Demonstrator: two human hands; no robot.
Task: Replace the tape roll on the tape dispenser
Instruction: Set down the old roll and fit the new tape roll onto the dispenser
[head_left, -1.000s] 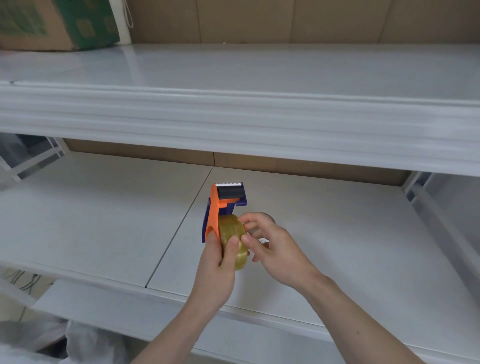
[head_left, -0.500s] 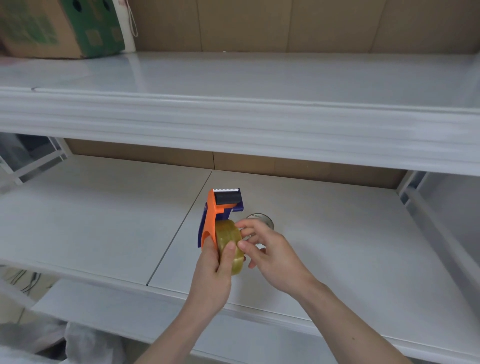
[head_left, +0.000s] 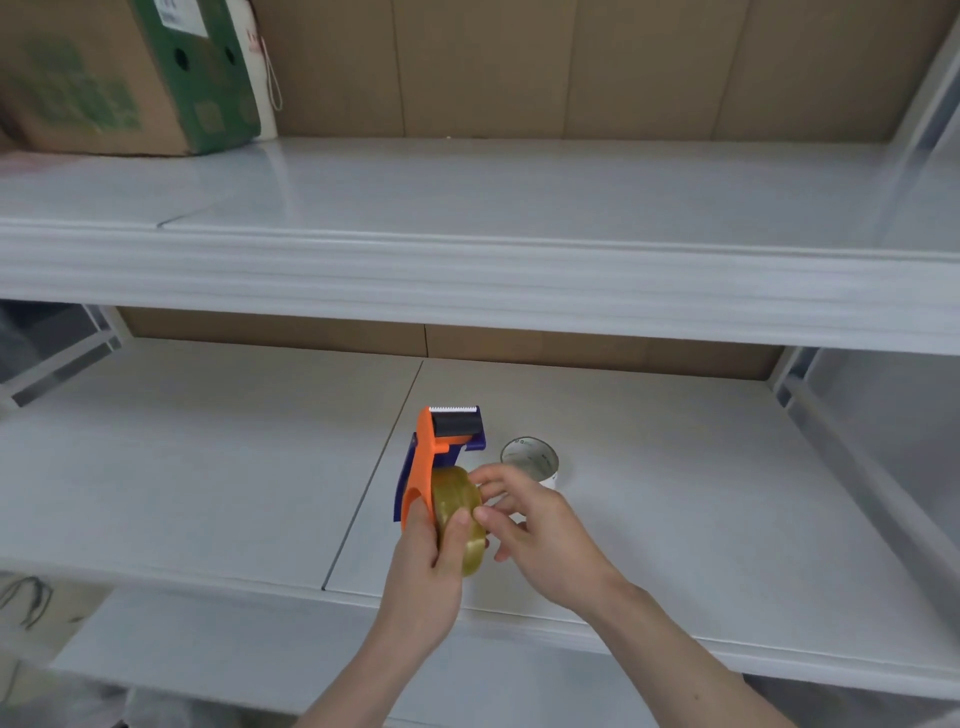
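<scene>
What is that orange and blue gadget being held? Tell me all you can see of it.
The orange and blue plastic tape dispenser is held upright above the white lower shelf. Its orange frame carries a black roller and a toothed cutting edge at the top, with blue side plates. A yellowish clear tape roll sits on it. The left hand grips its lower end; the right hand fingers the roll.
</scene>
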